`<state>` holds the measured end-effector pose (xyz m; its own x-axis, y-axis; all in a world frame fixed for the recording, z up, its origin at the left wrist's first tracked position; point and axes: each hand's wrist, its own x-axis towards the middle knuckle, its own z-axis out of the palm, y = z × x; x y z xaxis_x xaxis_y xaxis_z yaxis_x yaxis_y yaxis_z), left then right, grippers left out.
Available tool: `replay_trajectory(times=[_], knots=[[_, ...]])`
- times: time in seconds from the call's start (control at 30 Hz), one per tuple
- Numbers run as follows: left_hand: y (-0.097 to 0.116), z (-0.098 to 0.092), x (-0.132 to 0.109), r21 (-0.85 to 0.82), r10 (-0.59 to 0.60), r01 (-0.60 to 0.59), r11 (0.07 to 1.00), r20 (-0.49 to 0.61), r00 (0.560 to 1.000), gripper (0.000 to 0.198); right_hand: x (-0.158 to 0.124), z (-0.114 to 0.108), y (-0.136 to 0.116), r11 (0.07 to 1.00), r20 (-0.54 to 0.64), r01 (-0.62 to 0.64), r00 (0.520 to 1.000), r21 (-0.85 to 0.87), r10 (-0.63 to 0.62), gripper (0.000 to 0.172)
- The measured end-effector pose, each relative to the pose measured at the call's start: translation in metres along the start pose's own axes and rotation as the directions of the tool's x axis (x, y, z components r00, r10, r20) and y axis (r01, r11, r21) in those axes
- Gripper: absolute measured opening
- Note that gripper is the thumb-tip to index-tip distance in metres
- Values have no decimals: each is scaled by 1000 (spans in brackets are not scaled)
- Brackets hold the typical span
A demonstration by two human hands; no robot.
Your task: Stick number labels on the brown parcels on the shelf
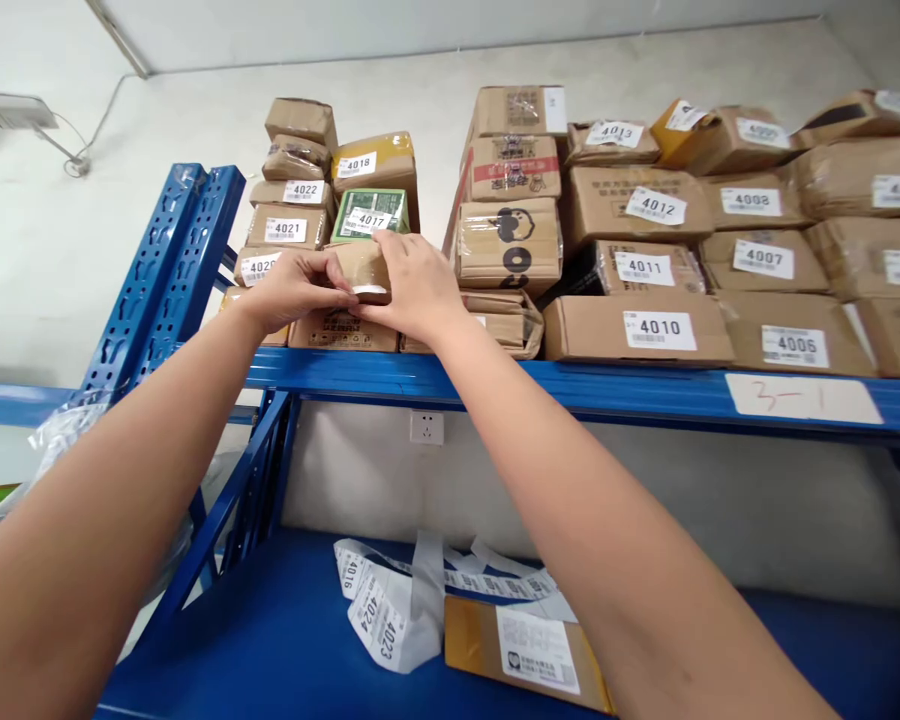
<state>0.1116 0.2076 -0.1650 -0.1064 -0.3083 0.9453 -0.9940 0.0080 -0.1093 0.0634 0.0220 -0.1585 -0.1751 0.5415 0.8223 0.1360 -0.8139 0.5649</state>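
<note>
Both arms reach up to a stack of parcels on the blue shelf. A small brown box (361, 266) sits under a green box (373, 212) labelled 4017. My left hand (300, 288) is at the small box's left front, thumb and fingers drawn together near a white label edge; what lies between them is too small to make out. My right hand (415, 285) rests on the box's right side, fingers spread along its top right and thumb on the lower front. Beneath it lies another brown box (343, 331) with printing.
Labelled parcels (659, 330) are stacked to the right, and a column with parcel 4021 (286, 229) stands at the left. A blue upright (150, 270) flanks the shelf. On the lower blue shelf lie a label strip (386, 612) and a flat package (521, 650).
</note>
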Motion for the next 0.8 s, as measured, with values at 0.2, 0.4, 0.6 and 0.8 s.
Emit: replay_trajectory(times=[0.2, 0.4, 0.6, 0.8], knots=[[6, -5, -3, -54, -25, 22, 998, -47, 999, 32, -7, -9, -1, 999, 32, 10, 999, 32, -11, 76], [34, 34, 15, -43, 17, -27, 999, -219, 976, 18, -29, -42, 10, 990, -114, -27, 993, 137, 43, 41], [65, 107, 68, 2, 45, -45, 999, -197, 979, 21, -36, -60, 73, 986, -246, -157, 955, 59, 166, 40], [37, 139, 104, 300, 133, -56, 952, -242, 961, 10, -41, -68, 113, 972, -185, -205, 966, -118, 181, 38]])
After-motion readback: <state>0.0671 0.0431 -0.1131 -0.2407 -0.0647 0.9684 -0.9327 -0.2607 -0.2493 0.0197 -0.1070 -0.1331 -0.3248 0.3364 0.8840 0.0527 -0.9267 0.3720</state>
